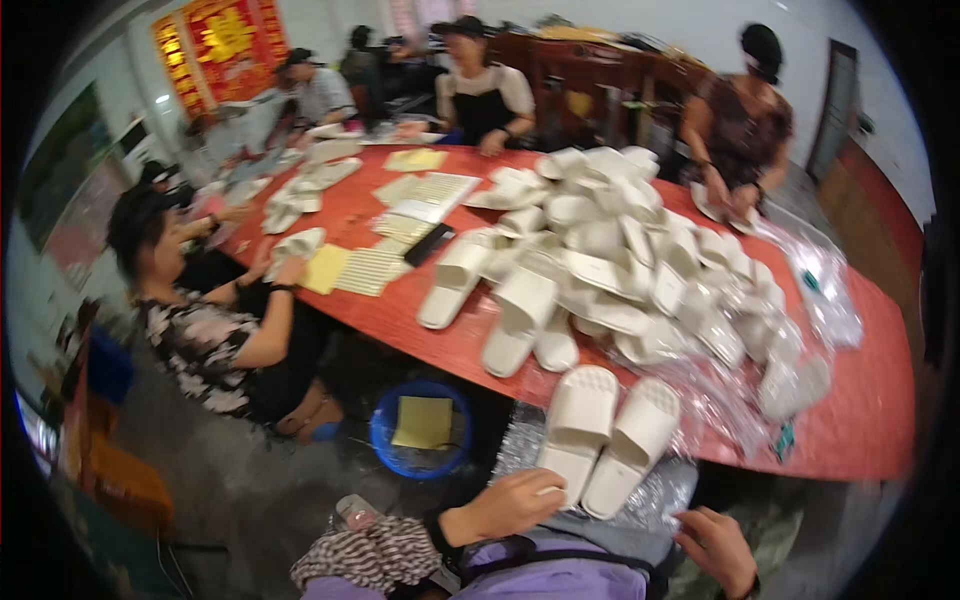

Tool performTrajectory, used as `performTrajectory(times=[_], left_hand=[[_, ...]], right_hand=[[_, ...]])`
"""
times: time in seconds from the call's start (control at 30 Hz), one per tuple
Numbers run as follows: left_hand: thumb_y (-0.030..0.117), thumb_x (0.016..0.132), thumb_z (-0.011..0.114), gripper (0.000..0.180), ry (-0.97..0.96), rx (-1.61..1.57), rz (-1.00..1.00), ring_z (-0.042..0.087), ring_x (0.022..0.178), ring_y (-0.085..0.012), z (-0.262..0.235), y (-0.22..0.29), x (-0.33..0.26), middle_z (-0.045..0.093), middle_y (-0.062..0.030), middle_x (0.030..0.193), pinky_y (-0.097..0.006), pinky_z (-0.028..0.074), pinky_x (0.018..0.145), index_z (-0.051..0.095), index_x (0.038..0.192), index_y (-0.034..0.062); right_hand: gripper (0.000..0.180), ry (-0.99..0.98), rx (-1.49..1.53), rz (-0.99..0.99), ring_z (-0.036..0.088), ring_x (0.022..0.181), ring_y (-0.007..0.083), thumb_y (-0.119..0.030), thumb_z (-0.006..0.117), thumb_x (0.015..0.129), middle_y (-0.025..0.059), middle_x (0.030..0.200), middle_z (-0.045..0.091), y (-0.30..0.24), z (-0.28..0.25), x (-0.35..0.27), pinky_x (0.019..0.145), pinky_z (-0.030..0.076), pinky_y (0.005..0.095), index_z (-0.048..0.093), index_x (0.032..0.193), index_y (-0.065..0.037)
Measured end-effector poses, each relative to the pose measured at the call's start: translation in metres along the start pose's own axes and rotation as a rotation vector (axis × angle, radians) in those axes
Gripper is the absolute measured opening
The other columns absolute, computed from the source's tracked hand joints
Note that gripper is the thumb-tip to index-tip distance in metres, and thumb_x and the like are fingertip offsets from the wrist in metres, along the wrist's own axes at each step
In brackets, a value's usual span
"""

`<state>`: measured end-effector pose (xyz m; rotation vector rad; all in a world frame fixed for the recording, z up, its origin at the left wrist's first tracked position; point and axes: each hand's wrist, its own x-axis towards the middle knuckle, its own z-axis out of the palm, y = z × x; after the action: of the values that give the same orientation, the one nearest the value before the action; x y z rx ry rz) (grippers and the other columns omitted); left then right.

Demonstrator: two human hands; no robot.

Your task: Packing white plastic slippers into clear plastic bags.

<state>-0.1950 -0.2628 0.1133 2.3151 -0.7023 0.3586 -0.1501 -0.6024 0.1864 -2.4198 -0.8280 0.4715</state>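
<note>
I am looking down over a long red table [860, 420] that runs away from me toward the far end of the room, its edge curving with the lens. My left hand [510, 505] sits low at the near edge, its fingers closed on the heel of a pair of white slippers [608, 435] that lie side by side, soles up, on clear crinkled plastic wrap [655, 495] hanging off the table edge toward my lap. My right hand [718, 545] is well apart from the left, lower and to the right, resting at the edge of that same plastic; whether it grips the plastic or only touches it I cannot tell. Beyond the pair, a big heap of white slippers [620, 250] covers the middle of the table, with more clear bags [825, 290] spread along its right side. Toward the left lie stacks of pale yellow cards [372, 268] and a dark flat thing [429, 244] among them. Under the table stands a blue bucket [385, 430] with a yellow sheet [423, 422] across its mouth, on a grey floor [240, 480]. A person in a patterned top [205, 345] sits at the left side, handling slippers, and others sit at the far end and at the right. A red and gold hanging [222, 45] is on the back wall, the walls are pale, and dark wooden furniture [590, 80] stands behind the far seats.
</note>
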Motion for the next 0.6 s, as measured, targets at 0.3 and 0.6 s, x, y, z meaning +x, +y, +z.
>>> performTrajectory(times=[0.3, 0.6], left_hand=[[0.011, 0.083, 0.067, 0.011, -0.13, -0.124, -0.177, 0.064, 0.091, -0.029, 0.015, 0.001, -0.034, 0.064, -0.0099, 0.102, -0.036, 0.053, 0.078, 0.064, 0.091, 0.0029], [0.009, 0.082, 0.068, 0.012, -0.137, -0.07, -0.196, 0.064, 0.092, -0.0307, 0.03, -0.005, -0.037, 0.064, -0.0125, 0.105, -0.037, 0.053, 0.078, 0.063, 0.089, 0.0012]], right_hand=[[0.004, 0.13, -0.553, -0.372, 0.055, 0.086, 0.0209, -0.012, 0.056, 0.078, 0.0053, 0.081, 0.05, 0.025, 0.077, 0.056, 0.093, 0.044, 0.0385, 0.056, 0.08, -0.009], [0.03, 0.153, -0.46, -0.589, 0.055, 0.101, 0.0225, -0.011, 0.054, 0.08, 0.0082, 0.098, 0.052, 0.036, 0.112, 0.098, 0.108, 0.038, 0.0398, 0.058, 0.107, 0.001]])
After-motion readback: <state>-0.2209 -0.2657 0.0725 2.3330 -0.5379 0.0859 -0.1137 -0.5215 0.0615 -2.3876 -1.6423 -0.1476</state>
